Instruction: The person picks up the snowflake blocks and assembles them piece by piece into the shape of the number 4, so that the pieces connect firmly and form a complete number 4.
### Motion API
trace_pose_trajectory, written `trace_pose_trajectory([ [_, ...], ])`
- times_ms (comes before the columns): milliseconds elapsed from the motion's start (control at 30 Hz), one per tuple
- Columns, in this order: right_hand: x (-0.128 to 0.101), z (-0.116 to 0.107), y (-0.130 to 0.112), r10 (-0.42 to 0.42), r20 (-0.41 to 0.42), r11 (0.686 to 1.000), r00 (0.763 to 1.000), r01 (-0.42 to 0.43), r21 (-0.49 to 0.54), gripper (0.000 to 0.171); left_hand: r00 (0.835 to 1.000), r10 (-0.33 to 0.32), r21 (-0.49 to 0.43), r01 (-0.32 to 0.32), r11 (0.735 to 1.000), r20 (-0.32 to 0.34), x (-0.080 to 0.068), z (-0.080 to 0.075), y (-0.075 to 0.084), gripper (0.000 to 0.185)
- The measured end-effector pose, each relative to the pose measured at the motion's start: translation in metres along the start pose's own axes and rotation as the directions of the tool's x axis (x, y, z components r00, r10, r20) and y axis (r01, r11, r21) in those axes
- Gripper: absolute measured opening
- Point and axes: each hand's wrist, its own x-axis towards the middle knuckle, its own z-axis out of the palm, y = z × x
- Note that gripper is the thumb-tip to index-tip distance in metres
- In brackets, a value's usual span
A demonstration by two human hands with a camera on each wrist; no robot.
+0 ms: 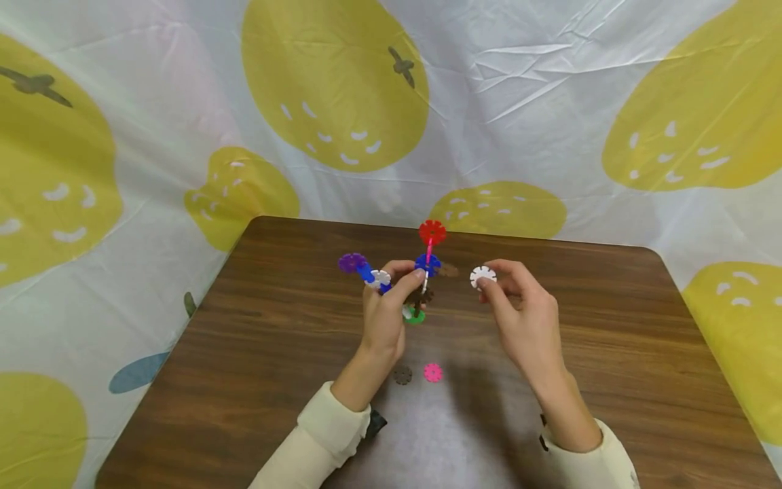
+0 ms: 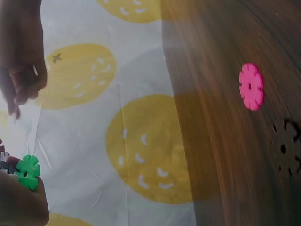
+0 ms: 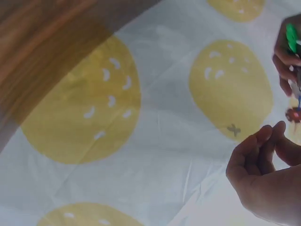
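Note:
My left hand (image 1: 386, 319) grips a joined chain of notched plastic discs over the table. On it show a red disc (image 1: 432, 231) at the top, a blue disc (image 1: 430, 265) by the thumb, a purple disc (image 1: 351, 263) out to the left, and a green disc (image 1: 415, 317) at the bottom. White and brown pieces sit among them, partly covered by the fingers. To the right, apart from the chain, a white notched disc (image 1: 481, 274) is pinched between thumb and fingers of my right hand (image 1: 530, 324). In the right wrist view the fingertips hide that disc.
On the brown wooden table (image 1: 635, 339) lie a loose pink disc (image 1: 433, 372) and a loose dark brown disc (image 1: 402, 375), side by side below the hands. A dark object (image 1: 376, 424) shows beside the left sleeve. Behind the table hangs a fruit-printed cloth (image 1: 476, 122).

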Motion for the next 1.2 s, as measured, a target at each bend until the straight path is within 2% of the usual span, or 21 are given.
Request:
trace_pose_trajectory([
  [300,0.005,-0.012,-0.010,-0.046,-0.104,0.995,0.994,0.055,0.085,0.018,0.998,-0.063,-0.077,0.061,0.995,-0.031,0.004,0.006,-0.003,0.008],
  [633,0.001,-0.012,-0.020,-0.103,-0.154,0.988,0.983,0.119,0.098,0.021,0.998,-0.069,-0.096,0.068,0.993,-0.007,0.001,0.014,0.001,0.008],
  [1000,0.000,-0.005,-0.021,-0.129,-0.160,0.984,0.979,0.146,0.100,0.021,0.994,-0.110,-0.117,0.110,0.987,0.009,0.000,0.022,0.001,0.008],
  [1200,0.001,-0.002,-0.018,-0.138,-0.161,0.983,0.977,0.155,0.098,0.020,0.994,-0.107,-0.121,0.109,0.987,0.020,0.000,0.025,-0.001,0.010],
])
